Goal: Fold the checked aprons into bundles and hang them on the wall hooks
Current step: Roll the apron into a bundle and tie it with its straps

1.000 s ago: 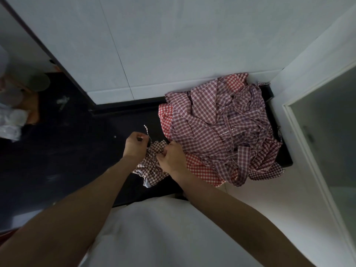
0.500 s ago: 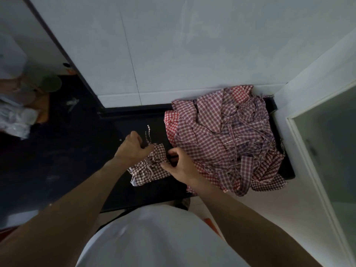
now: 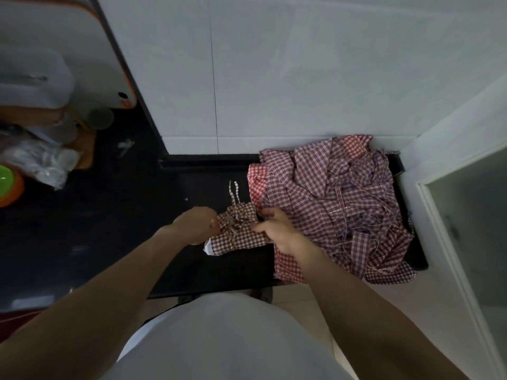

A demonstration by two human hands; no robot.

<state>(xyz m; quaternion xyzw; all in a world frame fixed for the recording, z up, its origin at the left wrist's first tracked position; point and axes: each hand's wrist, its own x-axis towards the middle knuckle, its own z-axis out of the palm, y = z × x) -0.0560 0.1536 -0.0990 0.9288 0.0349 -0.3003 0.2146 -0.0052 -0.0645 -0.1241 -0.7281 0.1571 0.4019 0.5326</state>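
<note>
nearest the camera, the person's pale shirt front point(image 3: 227, 341) fills the bottom of the view, cut off by the lower edge, and both bare forearms reach up from the corners toward the middle. the left hand point(image 3: 196, 224) is curled into a fist on the left end of a small folded bundle of brown-and-white checked apron cloth point(image 3: 237, 234); its fingertips are tucked under and hidden, so what exactly they pinch cannot be made out. the right hand point(image 3: 277, 231), at 3 o'clock of the bundle, grips the bundle's right end with thumb and curled fingers. the bundle lies on the dark glossy countertop point(image 3: 109, 229), and two thin checked tie ends point(image 3: 233, 192) stick up from it toward 12 o'clock.

just beyond, at 2 o'clock of the hands, a loose heap of red and maroon checked aprons point(image 3: 337, 207) touches the right hand and hangs over the counter's near edge; how many aprons it holds cannot be told. far at 9 o'clock, blurred clutter includes crumpled clear plastic point(image 3: 41, 163) and a green and orange bowl point(image 3: 6, 185), cut off by the frame. behind stands the white tiled wall point(image 3: 288, 72).
</note>
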